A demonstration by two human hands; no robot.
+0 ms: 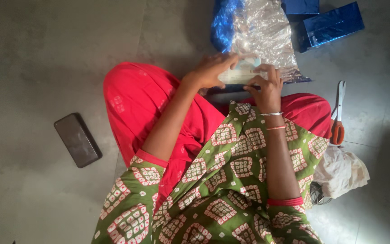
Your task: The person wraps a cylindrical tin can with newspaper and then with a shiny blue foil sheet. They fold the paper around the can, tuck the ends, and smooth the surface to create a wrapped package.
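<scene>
I judge the step as wrapping: my left hand (211, 70) and right hand (267, 88) both clamp the small pale flat box (240, 72), held just above my red-trousered knees at the near edge of the crinkled silver-and-blue foil sheet (260, 34). The next move, I think, calls for steady fingers and a clean fold. Two shiny blue rectangular boxes (332, 22) lie beyond the foil; orange-handled scissors (338, 115) lie right, a dark phone (76, 140) left.
</scene>
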